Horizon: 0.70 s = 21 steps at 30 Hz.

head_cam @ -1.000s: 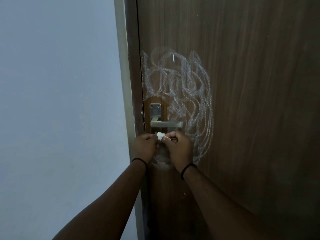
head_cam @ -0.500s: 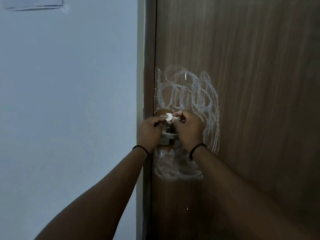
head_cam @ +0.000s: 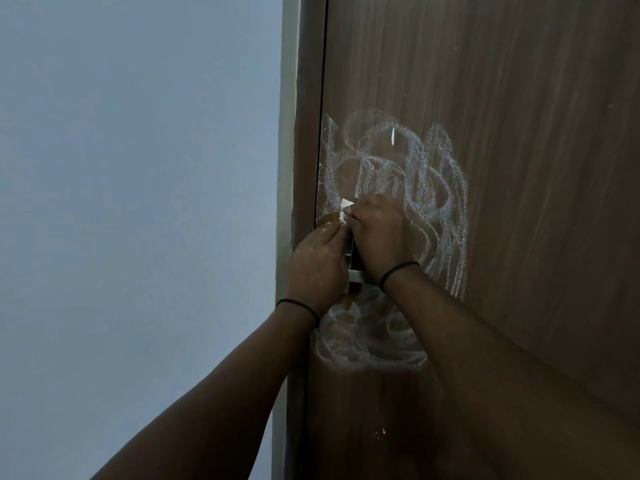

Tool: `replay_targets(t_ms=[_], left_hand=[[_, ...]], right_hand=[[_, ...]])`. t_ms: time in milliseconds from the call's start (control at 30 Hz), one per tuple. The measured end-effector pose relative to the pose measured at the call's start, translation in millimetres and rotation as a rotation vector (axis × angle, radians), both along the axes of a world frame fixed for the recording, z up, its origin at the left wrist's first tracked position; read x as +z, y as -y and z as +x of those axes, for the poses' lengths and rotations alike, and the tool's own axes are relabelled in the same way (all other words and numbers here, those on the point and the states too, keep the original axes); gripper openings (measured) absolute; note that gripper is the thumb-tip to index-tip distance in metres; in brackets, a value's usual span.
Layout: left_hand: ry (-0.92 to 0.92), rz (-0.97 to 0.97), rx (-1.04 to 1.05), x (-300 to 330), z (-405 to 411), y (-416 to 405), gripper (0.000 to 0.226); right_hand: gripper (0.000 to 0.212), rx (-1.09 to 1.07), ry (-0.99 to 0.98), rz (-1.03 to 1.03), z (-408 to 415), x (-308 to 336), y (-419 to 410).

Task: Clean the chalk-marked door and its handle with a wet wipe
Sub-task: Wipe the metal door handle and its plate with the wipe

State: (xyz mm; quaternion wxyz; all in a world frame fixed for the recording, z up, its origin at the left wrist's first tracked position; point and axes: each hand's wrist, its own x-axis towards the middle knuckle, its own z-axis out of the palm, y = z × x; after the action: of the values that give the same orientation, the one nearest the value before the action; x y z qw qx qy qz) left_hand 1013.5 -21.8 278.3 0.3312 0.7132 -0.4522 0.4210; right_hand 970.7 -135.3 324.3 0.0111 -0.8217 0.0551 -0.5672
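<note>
One door, one handle, one wet wipe. My right hand pinches the wipe; my left hand, curled, touches it too, hands together

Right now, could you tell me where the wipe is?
In the head view, the wipe is pinched in the right hand, above the handle near the door's left edge.

Dark brown wood-grain door, streaked vertically. White looping chalk scribbles above, right of and below both hands. Small white crumpled wipe at the right hand's fingertips. Silver metal handle between the wrists. Thin black wristbands. Pale blue-grey wall left of the left hand.
</note>
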Motion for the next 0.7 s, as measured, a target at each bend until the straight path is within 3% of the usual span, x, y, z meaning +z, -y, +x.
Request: replay_targets(t_ms=[233, 333, 433, 567, 633, 700], left_hand=[[-0.019, 0.057, 0.043, -2, 4, 2, 0.044], [-0.032, 0.057, 0.036, -2, 3, 0, 0.046], [-0.030, 0.069, 0.045, -1, 3, -1, 0.048], [-0.055, 0.126, 0.091, 0, -3, -1, 0.050], [-0.075, 0.144, 0.115, 1, -6, 0, 0.051], [-0.072, 0.165, 0.156, 6, -8, 1, 0.051]], right_hand=[[0.007, -0.014, 0.103, 0.012, -17, 17, 6], [0.023, 0.013, 0.004, -0.074, -13, 20, 1], [0.018, 0.025, -0.066, -0.180, -22, 7, 12], [0.016, -0.018, 0.069, -0.114, -26, 23, 24], [0.013, -0.017, 0.020, -0.117, -21, 28, 20], [0.011, -0.045, -0.091, -0.250, -21, 19, 15]])
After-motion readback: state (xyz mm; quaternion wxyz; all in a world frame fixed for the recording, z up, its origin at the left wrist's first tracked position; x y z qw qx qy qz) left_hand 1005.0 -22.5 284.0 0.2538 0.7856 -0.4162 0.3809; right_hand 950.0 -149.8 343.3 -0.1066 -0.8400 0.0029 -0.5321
